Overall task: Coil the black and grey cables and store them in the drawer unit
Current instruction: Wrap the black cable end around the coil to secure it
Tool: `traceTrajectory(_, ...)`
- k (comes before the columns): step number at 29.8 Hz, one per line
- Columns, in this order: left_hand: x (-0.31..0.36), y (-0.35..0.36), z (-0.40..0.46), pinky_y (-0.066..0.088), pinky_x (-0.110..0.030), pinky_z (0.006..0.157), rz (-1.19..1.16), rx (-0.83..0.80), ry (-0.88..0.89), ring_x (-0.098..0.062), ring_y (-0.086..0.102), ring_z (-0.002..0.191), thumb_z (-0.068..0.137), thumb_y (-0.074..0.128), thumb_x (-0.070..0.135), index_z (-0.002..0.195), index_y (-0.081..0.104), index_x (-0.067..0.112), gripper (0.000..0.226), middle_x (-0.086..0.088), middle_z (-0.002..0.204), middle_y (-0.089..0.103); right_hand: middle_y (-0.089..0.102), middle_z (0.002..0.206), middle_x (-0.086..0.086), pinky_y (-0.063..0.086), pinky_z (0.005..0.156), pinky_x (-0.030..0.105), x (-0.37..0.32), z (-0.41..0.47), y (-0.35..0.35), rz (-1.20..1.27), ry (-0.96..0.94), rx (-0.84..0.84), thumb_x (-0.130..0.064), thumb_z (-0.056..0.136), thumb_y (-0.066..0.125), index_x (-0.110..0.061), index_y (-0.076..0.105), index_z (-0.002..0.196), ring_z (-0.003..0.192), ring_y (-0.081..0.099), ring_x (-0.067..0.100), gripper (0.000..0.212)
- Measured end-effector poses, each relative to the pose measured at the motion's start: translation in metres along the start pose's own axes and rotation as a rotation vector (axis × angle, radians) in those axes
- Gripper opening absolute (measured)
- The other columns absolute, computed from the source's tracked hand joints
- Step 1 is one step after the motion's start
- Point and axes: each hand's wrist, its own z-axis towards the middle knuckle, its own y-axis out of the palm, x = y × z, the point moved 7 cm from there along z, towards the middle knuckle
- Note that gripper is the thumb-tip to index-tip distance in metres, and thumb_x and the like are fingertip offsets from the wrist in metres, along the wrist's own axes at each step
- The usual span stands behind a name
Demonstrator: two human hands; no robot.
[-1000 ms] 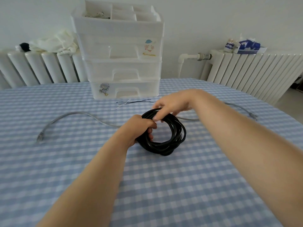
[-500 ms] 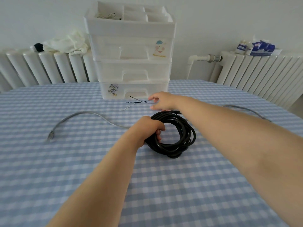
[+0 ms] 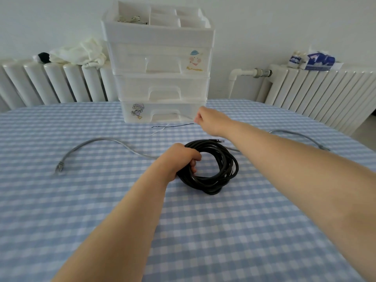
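Observation:
The black cable lies coiled in a ring on the checked tablecloth, and my left hand is shut around the ring's left side. The grey cable lies uncoiled behind it, running from a plug at the left, behind the coil, to its other end at the right. My right hand is raised in front of the bottom drawer of the white drawer unit, fingers closed, with a thin pale tie running out from the fingertips. All the drawers are closed.
A thin black tie and a white tie lie on the cloth in front of the unit. Radiators stand behind the table, with a white cloth on the left one and packets on the right one.
My right hand left the coil, reached forward to the ties by the drawer unit and closed there. My left hand kept its hold on the black coil.

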Motion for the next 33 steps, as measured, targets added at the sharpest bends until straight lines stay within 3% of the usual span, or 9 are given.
traceTrajectory(2,0.0,0.0,0.0,0.048,-0.028,0.053,0.016,0.013,-0.006,-0.016,0.053,0.044,0.082,0.061,0.006,0.079,0.056,0.004,0.007,-0.001,0.047,0.049,0.055,0.091,0.005,0.034,0.07,0.032,-0.006,-0.016,-0.031,0.088,0.001,0.129,-0.031,0.101,0.042,-0.013,0.045,0.092,0.08,0.049,0.022,0.02)
traceTrajectory(4,0.0,0.001,-0.002,0.048,-0.028,0.055,0.052,0.038,-0.008,-0.018,0.054,0.047,0.082,0.061,0.007,0.077,0.057,0.004,0.008,-0.002,0.048,0.051,0.056,0.081,0.004,0.038,0.064,0.029,-0.016,-0.041,-0.055,0.335,-0.006,0.2,-0.025,0.1,0.045,-0.012,0.049,0.091,0.068,0.048,0.018,0.016)
traceTrajectory(7,0.007,0.002,-0.006,0.048,-0.029,0.057,0.112,0.1,0.041,-0.02,0.055,0.049,0.082,0.062,0.009,0.083,0.059,0.003,0.007,-0.004,0.054,0.054,0.057,0.07,0.0,0.043,0.046,0.022,-0.031,-0.085,-0.049,0.639,0.0,0.111,-0.019,0.099,0.05,-0.012,0.057,0.101,0.047,0.047,0.011,0.01)
traceTrajectory(9,0.016,0.002,-0.011,0.049,-0.028,0.056,0.168,0.142,0.09,-0.018,0.056,0.045,0.084,0.06,0.009,0.087,0.059,0.004,0.007,-0.006,0.06,0.055,0.058,0.068,-0.001,0.046,0.044,0.021,-0.03,-0.108,-0.029,0.628,0.034,0.072,-0.018,0.098,0.052,-0.01,0.063,0.104,0.044,0.049,0.01,0.015)
traceTrajectory(14,0.041,0.025,-0.033,0.045,-0.023,0.046,0.354,0.153,0.222,-0.016,0.055,0.035,0.084,0.059,0.015,0.074,0.053,0.007,0.014,-0.008,0.052,0.057,0.059,0.061,-0.012,0.057,0.057,0.033,-0.008,-0.153,-0.028,0.658,0.124,0.32,-0.022,0.095,0.055,-0.022,0.069,0.104,0.043,0.057,0.009,0.017)
traceTrajectory(19,0.048,0.045,-0.048,0.05,-0.033,0.059,0.42,0.04,0.288,-0.02,0.056,0.042,0.08,0.071,0.026,0.069,0.053,0.01,0.026,-0.007,0.049,0.056,0.053,0.063,-0.021,0.047,0.061,0.025,-0.001,-0.181,-0.031,0.622,0.128,0.427,-0.022,0.095,0.056,-0.024,0.07,0.112,0.047,0.051,0.0,0.022)
traceTrajectory(25,0.048,0.047,-0.053,0.049,-0.022,0.047,0.424,-0.08,0.303,-0.017,0.053,0.045,0.083,0.07,0.028,0.077,0.054,0.009,0.026,-0.006,0.057,0.05,0.063,0.058,-0.007,0.05,0.057,0.02,0.006,-0.186,-0.027,0.927,0.127,0.24,-0.018,0.095,0.057,-0.025,0.059,0.125,0.047,0.056,0.006,0.031)
traceTrajectory(29,0.044,0.045,-0.048,0.054,-0.029,0.054,0.372,-0.112,0.31,-0.015,0.051,0.048,0.086,0.066,0.04,0.084,0.054,0.005,0.037,-0.005,0.065,0.048,0.065,0.063,0.001,0.056,0.062,0.024,0.01,-0.186,-0.029,1.203,0.143,0.107,-0.013,0.094,0.058,-0.021,0.054,0.131,0.056,0.063,0.01,0.038)
traceTrajectory(33,0.039,0.041,-0.044,0.056,-0.034,0.059,0.28,-0.121,0.263,-0.014,0.051,0.05,0.09,0.046,0.056,0.1,0.062,0.005,0.055,0.0,0.06,0.048,0.063,0.062,-0.001,0.054,0.06,0.02,0.01,-0.189,-0.026,1.086,0.145,0.163,-0.016,0.095,0.058,-0.019,0.055,0.129,0.056,0.061,0.01,0.035)
